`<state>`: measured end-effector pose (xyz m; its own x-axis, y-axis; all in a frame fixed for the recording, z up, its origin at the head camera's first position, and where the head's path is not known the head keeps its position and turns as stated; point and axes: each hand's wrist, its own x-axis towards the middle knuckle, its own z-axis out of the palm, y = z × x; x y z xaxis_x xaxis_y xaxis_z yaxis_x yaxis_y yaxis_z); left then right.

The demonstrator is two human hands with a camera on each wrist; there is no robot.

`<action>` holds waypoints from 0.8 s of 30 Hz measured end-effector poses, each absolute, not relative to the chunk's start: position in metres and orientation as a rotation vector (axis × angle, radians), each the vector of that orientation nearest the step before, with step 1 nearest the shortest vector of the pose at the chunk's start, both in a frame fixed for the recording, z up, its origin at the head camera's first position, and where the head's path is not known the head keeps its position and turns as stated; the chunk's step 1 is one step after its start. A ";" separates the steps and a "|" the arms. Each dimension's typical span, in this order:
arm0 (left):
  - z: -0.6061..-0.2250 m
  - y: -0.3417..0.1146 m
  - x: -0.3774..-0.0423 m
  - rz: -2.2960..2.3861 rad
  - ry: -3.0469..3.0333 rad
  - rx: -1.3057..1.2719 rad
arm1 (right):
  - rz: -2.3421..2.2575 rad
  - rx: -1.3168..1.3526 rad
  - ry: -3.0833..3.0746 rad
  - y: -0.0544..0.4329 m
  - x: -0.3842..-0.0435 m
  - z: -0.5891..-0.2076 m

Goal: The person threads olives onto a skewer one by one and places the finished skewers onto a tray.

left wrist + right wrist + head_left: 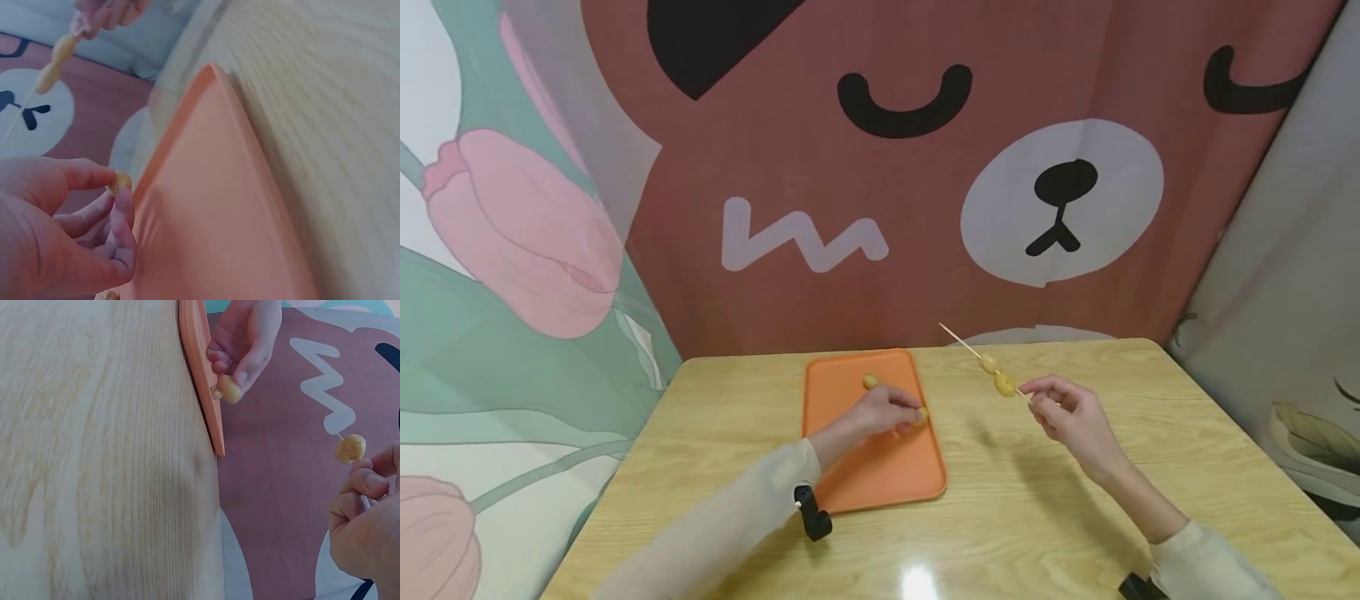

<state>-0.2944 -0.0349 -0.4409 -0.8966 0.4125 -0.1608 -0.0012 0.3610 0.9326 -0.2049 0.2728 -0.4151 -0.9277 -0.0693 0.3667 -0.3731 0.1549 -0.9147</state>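
My right hand (1075, 421) pinches a thin wooden skewer (958, 339) near one end, holding it raised above the table to the right of the tray. Two yellow-brown food balls (1004, 384) are threaded on the skewer close to the fingers, and its bare tip points up to the left. Between thumb and fingertips my left hand (883, 412) pinches another food ball (119, 184), over the right side of the orange tray (880, 475). A further food ball (871, 381) lies on the tray beyond the left hand, which partly hides the tray.
The tray sits on a light wooden table (760, 408), toward its far edge. Behind the table hangs a curtain (910, 292) with a large printed bear face. Flower-patterned fabric (527, 242) hangs at the left.
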 end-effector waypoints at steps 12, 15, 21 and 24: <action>-0.427 -0.048 -0.284 1.860 1.870 0.311 | 1.821 0.487 -2.270 0.273 -0.204 -0.420; -0.423 -0.056 -0.280 2.009 1.693 0.262 | 1.816 0.515 -2.288 0.270 -0.204 -0.420; -0.417 -0.078 -0.272 2.177 1.420 0.240 | 1.844 0.553 -2.310 0.258 -0.197 -0.419; -0.416 -0.088 -0.272 2.197 1.377 0.250 | 1.842 0.594 -2.318 0.252 -0.194 -0.418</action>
